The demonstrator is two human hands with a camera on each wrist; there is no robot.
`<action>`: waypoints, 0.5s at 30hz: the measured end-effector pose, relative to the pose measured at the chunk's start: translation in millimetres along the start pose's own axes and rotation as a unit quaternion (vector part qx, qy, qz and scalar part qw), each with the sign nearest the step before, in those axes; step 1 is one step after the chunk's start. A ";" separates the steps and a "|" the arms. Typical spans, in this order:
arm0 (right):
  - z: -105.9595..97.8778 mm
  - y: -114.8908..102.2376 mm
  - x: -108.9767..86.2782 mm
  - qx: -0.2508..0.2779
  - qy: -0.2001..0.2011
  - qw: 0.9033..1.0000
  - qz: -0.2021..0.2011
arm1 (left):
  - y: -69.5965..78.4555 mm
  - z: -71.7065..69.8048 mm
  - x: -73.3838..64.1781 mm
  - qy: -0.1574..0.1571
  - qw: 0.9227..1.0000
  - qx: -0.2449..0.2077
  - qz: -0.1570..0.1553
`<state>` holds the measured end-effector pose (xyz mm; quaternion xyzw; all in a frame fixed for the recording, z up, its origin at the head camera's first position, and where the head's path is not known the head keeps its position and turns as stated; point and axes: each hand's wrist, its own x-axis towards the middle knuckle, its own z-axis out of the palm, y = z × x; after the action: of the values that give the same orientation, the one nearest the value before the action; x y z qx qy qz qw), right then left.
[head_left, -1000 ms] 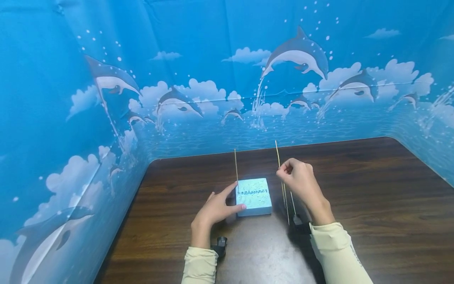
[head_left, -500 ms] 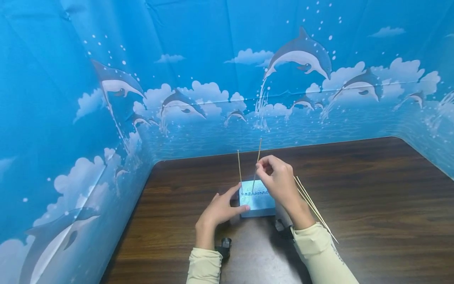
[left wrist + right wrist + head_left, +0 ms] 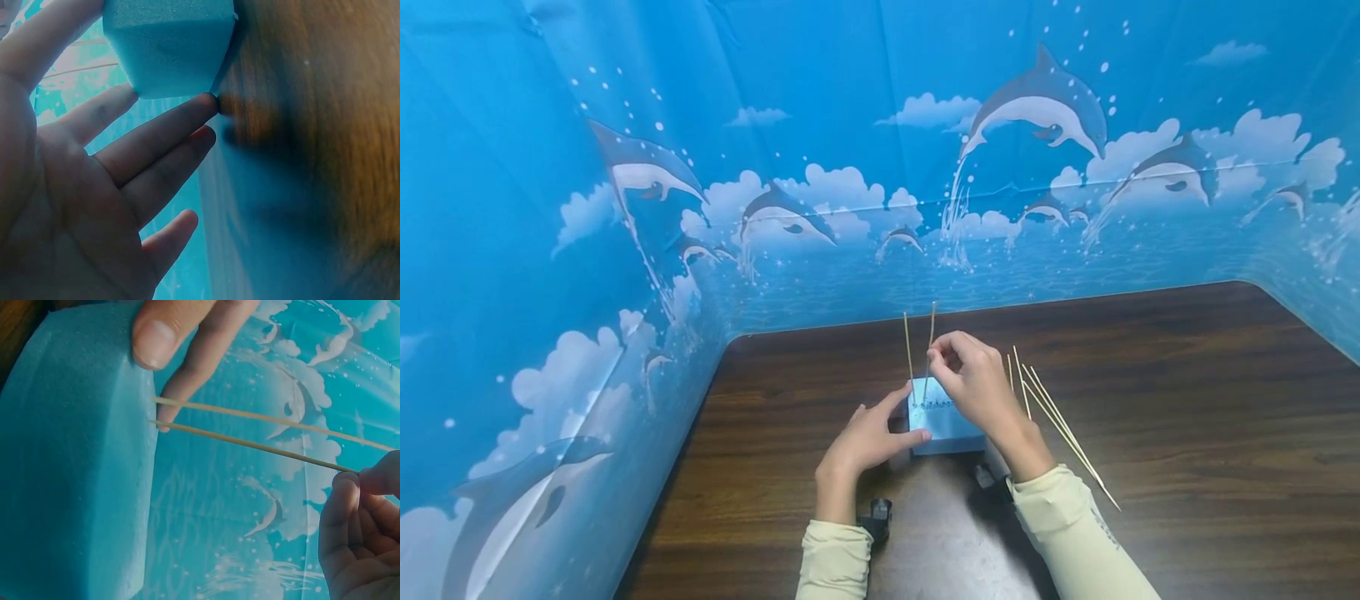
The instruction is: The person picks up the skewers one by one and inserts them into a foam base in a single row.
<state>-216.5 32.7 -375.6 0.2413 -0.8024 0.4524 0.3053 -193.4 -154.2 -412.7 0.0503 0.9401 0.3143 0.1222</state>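
Note:
A light blue foam block [image 3: 950, 444] with a row of dark holes across its top lies on the table. One thin bamboo skewer [image 3: 908, 346] stands upright in its left end. Just right of that, my right hand [image 3: 976, 379] pinches a second skewer [image 3: 933, 318] between thumb and fingertips; in the right wrist view its lower tip [image 3: 157, 422] is at the block's top face, beside the standing one [image 3: 262, 417]. My left hand [image 3: 863, 442] steadies the block's left side, thumb pressing the top and forefinger at the far corner; its other fingers [image 3: 162, 134] extend underneath, nearly straight.
Several loose skewers [image 3: 1067, 429] lie on the dark wooden table [image 3: 1210, 442] to the right of the block, partly behind my right forearm. A blue dolphin-print cloth [image 3: 850, 167] walls off the table's back and left sides.
My right hand has carried its skewer leftward from the loose skewers to the block, bringing the tip down near the standing skewer. My left hand stays at the block.

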 end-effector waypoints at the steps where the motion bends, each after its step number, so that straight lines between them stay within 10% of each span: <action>1: 0.9 -0.3 -0.1 0.002 -0.005 1.000 -0.001 | 0.1 -0.2 -0.2 0.000 1.000 -0.001 -0.001; 15: 10.4 5.8 -7.6 0.000 -0.040 0.999 0.021 | -0.3 -0.5 1.1 -0.002 1.000 -0.002 -0.002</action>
<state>-217.8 27.2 -388.5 0.2420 -0.8191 0.4487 0.2630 -194.6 -154.5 -412.7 0.0492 0.9394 0.3154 0.1247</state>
